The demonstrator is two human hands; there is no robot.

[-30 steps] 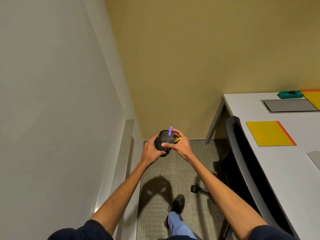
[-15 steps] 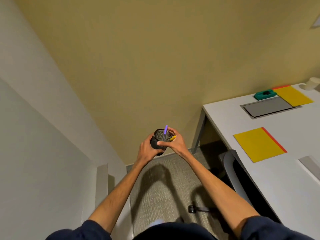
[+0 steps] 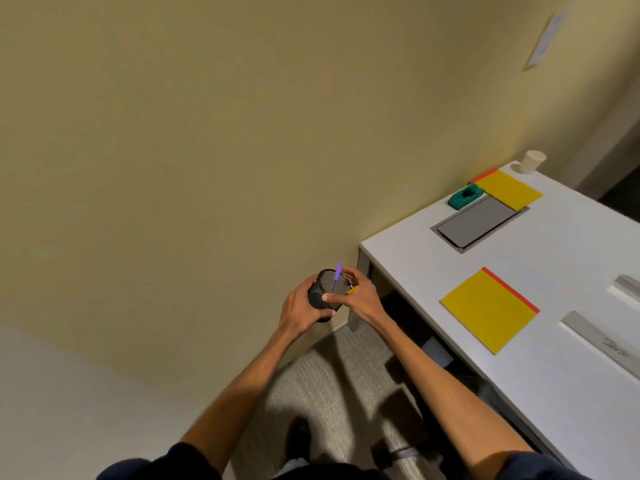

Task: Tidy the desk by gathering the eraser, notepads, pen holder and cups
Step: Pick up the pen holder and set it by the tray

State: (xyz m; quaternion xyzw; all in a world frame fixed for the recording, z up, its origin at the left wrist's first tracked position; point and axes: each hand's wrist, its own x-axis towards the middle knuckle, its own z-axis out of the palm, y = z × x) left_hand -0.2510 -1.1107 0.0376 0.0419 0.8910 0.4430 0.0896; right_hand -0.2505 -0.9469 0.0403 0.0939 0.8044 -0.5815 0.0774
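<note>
The left hand (image 3: 298,308) wraps the side of the black mesh pen holder (image 3: 327,296), and the right hand (image 3: 360,299) pinches its rim from the other side, so the holder sits between them in mid-air. A purple pen (image 3: 337,271) stands in it. Right of the hands, the white surface (image 3: 415,258) carries a yellow notepad (image 3: 488,310), a second notepad (image 3: 509,188), a green eraser (image 3: 465,197) and a paper cup (image 3: 533,161) against the tan wall (image 3: 242,133).

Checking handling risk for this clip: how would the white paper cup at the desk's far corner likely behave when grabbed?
The white paper cup probably feels light and crushes easily. Standing upright by the white desk's edge, a nudge could tip it off.
</note>
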